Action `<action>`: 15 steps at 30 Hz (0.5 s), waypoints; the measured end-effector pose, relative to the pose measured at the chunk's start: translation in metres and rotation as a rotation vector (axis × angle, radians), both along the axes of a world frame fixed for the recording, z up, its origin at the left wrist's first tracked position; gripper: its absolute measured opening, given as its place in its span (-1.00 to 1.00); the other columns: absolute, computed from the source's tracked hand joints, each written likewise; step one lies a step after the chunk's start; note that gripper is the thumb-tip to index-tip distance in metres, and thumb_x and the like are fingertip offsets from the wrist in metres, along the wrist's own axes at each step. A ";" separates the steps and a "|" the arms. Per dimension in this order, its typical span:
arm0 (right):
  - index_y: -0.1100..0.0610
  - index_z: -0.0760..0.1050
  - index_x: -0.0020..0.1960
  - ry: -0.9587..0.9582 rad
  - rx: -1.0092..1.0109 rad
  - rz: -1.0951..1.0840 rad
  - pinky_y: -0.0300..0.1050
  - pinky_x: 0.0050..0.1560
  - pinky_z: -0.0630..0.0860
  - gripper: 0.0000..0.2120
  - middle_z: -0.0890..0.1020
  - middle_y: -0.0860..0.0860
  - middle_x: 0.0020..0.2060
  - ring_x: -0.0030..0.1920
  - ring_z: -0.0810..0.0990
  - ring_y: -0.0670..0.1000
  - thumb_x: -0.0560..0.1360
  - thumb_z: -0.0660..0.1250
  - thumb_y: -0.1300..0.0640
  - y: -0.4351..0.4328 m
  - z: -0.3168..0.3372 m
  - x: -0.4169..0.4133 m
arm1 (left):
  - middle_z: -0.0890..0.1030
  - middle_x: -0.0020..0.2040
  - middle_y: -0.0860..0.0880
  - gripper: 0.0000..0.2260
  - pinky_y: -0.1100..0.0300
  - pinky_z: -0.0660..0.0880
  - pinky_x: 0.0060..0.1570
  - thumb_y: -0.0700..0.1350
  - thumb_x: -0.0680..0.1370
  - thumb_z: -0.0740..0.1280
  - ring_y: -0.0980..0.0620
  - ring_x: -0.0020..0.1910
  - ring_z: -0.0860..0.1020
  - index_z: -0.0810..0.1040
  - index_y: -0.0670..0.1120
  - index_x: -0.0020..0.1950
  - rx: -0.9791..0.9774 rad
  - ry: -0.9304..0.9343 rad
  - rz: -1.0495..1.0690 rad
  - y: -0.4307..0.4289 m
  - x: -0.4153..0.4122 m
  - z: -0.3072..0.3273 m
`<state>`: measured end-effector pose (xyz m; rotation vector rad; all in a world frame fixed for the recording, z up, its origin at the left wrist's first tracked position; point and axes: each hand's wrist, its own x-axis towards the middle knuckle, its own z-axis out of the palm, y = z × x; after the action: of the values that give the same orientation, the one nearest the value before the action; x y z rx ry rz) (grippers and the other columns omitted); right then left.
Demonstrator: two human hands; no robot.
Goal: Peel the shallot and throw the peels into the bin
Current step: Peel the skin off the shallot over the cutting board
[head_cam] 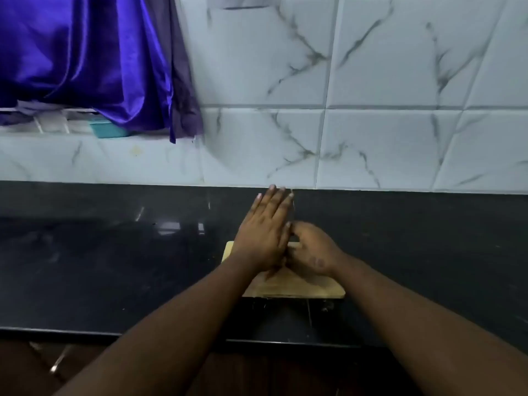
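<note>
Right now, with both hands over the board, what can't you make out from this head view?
- Shallot: not visible; if there, the left hand and right hand cover it.
- Right hand's grip: fingers curled and blurred, contents unclear.
- Board: far part hidden by the hands.
- Bin: not in the frame.
- Teal box: mostly behind the curtain.

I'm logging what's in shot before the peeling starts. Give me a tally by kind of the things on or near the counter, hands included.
Hands: 2, left hand flat with fingers out, right hand curled beside it
Wooden cutting board: 1
Purple cloth: 1
Teal container: 1
Shallot, peels, bin: 0 visible
Total: 5
</note>
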<state>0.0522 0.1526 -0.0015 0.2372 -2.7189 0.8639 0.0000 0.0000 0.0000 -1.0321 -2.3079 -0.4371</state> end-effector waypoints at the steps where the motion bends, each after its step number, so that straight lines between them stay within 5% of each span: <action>1: -0.06 0.60 0.11 -0.033 0.044 0.003 0.09 0.06 0.64 -0.68 0.71 -0.07 0.07 0.06 0.68 0.00 0.40 0.40 -0.13 -0.003 -0.004 0.005 | 0.14 0.72 -0.08 -0.45 0.02 -0.12 0.69 0.01 0.71 0.09 0.00 0.72 -0.05 0.13 -0.07 0.70 -0.018 -0.007 0.008 -0.004 0.005 -0.002; 4: -0.03 0.58 0.04 -0.013 0.179 0.032 0.08 -0.02 0.63 -0.83 0.71 -0.05 -0.03 -0.06 0.68 0.01 0.45 0.43 0.00 -0.012 -0.020 0.017 | 0.18 0.71 -0.07 -0.45 0.09 -0.20 0.67 0.00 0.69 0.11 0.00 0.72 -0.01 0.18 -0.07 0.69 -0.020 -0.022 0.025 -0.014 0.012 -0.011; 8: 0.04 0.63 0.00 0.059 0.074 -0.008 0.10 -0.04 0.60 -0.91 0.69 -0.03 -0.10 -0.11 0.64 -0.02 0.54 0.40 0.05 -0.014 -0.030 0.018 | 0.26 0.68 -0.07 -0.47 0.07 -0.13 0.68 -0.03 0.66 0.08 -0.03 0.71 0.07 0.29 -0.07 0.65 -0.030 -0.015 0.002 -0.022 0.012 -0.017; 11: 0.02 0.67 0.18 0.070 -0.283 -0.089 -0.09 0.12 0.63 -0.78 0.74 -0.07 0.06 0.07 0.69 -0.09 0.59 0.39 -0.02 -0.012 -0.024 0.010 | 0.44 0.57 -0.05 -0.47 0.01 0.24 0.60 -0.02 0.60 0.06 -0.06 0.61 0.33 0.45 -0.04 0.55 0.087 -0.066 -0.020 -0.022 0.006 -0.016; 15: 0.19 0.62 0.29 -0.001 -0.946 -0.035 -0.10 0.12 0.65 -0.75 0.73 0.18 0.16 0.14 0.70 0.08 0.63 0.36 0.18 0.002 -0.014 -0.008 | 0.69 0.15 0.04 -0.71 -0.03 0.61 0.15 -0.06 0.68 0.18 0.03 0.13 0.66 0.63 -0.02 0.29 0.638 -0.397 -0.088 0.001 -0.006 -0.016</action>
<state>0.0445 0.1542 -0.0156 -0.0178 -2.0001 1.9712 -0.0059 0.0014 -0.0156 -0.7662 -2.1941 -1.4102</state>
